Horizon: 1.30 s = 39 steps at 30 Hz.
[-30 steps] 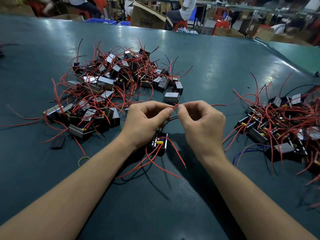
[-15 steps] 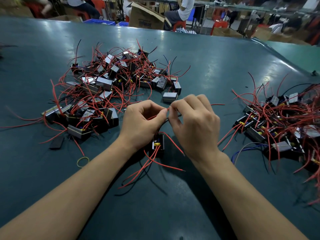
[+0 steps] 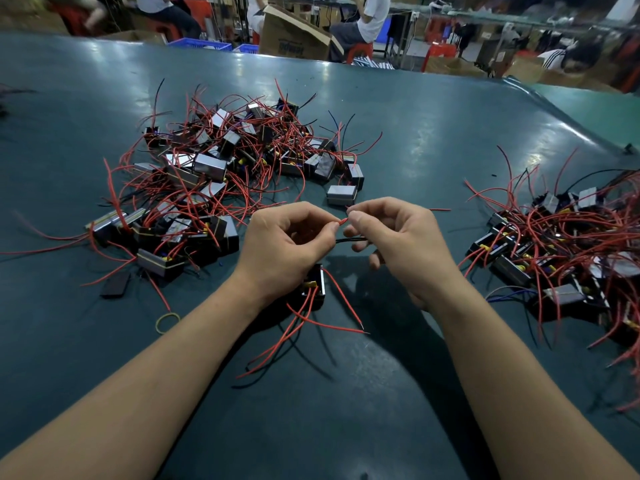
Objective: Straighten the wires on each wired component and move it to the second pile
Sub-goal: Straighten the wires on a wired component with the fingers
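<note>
A small black wired component [image 3: 314, 287] hangs under my left hand [image 3: 284, 244], just above the table, with red and black wires trailing down toward me. My left hand pinches a red wire [image 3: 342, 221] of it between thumb and forefinger. My right hand [image 3: 394, 237] pinches the same red wire's other side, and a black wire [image 3: 349, 240] runs between the two hands lower down. A big pile of wired components [image 3: 221, 174] lies at the left. A second pile [image 3: 568, 244] lies at the right.
The table is a dark green surface [image 3: 311, 427]. A yellow rubber band [image 3: 167, 322] and a flat black piece [image 3: 116, 284] lie left of my left forearm. A loose blue wire [image 3: 509, 296] lies by the right pile. People sit beyond the table's far edge by a cardboard box [image 3: 294, 34].
My hands, close together half a second ago, have drawn slightly apart, showing a short stretch of red wire and a black wire between them. The component still hangs under my left hand.
</note>
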{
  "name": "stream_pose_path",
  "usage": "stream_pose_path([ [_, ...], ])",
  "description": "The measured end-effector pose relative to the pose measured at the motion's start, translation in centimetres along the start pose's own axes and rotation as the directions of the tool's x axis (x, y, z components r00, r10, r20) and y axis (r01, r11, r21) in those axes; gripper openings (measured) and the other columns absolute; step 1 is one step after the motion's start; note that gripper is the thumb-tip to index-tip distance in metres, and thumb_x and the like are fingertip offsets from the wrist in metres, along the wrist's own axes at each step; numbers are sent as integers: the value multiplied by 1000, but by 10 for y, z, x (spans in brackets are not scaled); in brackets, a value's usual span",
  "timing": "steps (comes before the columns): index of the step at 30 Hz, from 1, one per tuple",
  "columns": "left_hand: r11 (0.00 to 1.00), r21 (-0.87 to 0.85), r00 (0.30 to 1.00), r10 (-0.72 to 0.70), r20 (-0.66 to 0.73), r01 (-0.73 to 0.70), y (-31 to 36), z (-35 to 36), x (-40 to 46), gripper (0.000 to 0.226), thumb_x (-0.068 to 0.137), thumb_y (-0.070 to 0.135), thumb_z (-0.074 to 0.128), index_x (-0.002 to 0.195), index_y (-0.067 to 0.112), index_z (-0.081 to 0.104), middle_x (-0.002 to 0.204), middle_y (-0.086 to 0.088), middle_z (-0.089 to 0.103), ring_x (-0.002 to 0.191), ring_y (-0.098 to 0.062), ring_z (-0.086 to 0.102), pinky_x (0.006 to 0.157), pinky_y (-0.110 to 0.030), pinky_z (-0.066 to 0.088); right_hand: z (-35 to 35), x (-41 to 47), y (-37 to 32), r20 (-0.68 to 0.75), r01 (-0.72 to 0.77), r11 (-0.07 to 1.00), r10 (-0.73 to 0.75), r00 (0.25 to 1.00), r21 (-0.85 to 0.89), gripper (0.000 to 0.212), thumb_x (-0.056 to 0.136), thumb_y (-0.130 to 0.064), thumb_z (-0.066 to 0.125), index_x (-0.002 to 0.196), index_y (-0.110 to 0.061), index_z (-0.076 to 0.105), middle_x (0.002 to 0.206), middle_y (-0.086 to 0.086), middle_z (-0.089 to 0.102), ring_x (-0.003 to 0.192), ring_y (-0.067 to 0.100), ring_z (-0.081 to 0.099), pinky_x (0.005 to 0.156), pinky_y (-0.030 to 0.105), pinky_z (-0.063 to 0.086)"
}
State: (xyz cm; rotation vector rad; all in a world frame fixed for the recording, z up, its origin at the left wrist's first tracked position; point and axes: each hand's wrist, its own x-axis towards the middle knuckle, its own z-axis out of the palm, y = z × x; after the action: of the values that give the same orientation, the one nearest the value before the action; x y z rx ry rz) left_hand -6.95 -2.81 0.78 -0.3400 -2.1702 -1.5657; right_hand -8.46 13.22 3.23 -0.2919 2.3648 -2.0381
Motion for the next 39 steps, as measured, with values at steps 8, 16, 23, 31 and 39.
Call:
stream_pose_path([
  [8,998,31,998,61,33,-62,3,1,-2,6,83,0,72,82,6,75,70,3,67,60,0,56,61,-14,44,-3,2,-5,198,-447,858,406,892,252,22,88,-17,53,67,-16,54,53,-6,40,46,10,37,37,17,24],
  [16,992,113,999,49,-16,-47,1,4,-2,8,82,3,73,81,10,76,70,10,68,62,2,59,64,-11,44,17,-6,10,-288,47,913,-176,941,-404,25,86,-25,68,63,-16,63,51,-10,55,49,7,48,54,25,41],
  [23,997,68,997,-22,-77,27,1,5,-2,7,84,7,72,82,13,75,73,1,73,65,-14,67,63,-21,54,30,-13,17,-292,183,702,-498,816,-688,30,90,-35,62,69,-13,66,64,6,69,63,36,62,60,38,49],
  [31,997,41,994,-57,-89,61,0,6,-1,5,85,6,72,83,7,75,74,-1,73,65,-14,69,64,-25,57,27,-12,14,-74,300,549,-557,827,-780,22,93,-29,61,81,-11,64,78,6,67,71,35,60,56,36,42],
  [39,996,55,995,-71,-75,75,0,6,-1,7,85,9,72,82,14,75,73,0,73,67,-18,69,67,-31,57,0,-6,7,20,393,518,-586,810,-759,12,87,-23,71,93,-12,72,86,5,65,68,30,60,60,41,50],
])
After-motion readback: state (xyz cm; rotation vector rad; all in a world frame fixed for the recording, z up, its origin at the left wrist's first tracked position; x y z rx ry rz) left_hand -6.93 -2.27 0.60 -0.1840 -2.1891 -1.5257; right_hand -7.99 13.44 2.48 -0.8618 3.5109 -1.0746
